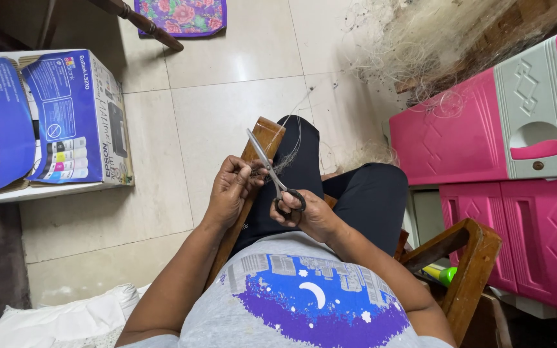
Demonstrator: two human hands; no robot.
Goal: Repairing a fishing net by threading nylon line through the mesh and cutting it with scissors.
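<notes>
Dead centre of the frame, a pair of scissors (272, 174) with black loop handles, blades pointing up and to the left, tips over the wooden armrest (260, 143). The right hand (307, 212) has its grip closed through those loops. I cannot tell whether the blades are parted or shut; they read as one thin line. Just left of centre, the left hand (230, 187) pinches a small dark tuft of fine net thread (282, 161) right against the blades, fingers curled tight on it.

A few pale filaments rise from that pinch toward the upper right, where a big tangled heap of fishing net (420, 38) lies on the tiled floor (227, 103). The person sits in a wooden chair, black trousers across the middle, the chair's other armrest (469, 258) at lower right.

Here is the risk as I judge it: the left fingertips sit touching the blades, so a quick snip could nick a finger. The thread is nearly invisible against the tiles, so the blades could catch the wrong strand. A tug on the filaments could also pull the tuft out of the pinch.

Further out: a blue printer box (75, 119) at upper left, pink plastic drawers (485, 142) along the right edge, a floral cushion (182, 14) at the top, a white pillow (66, 319) at lower left.
</notes>
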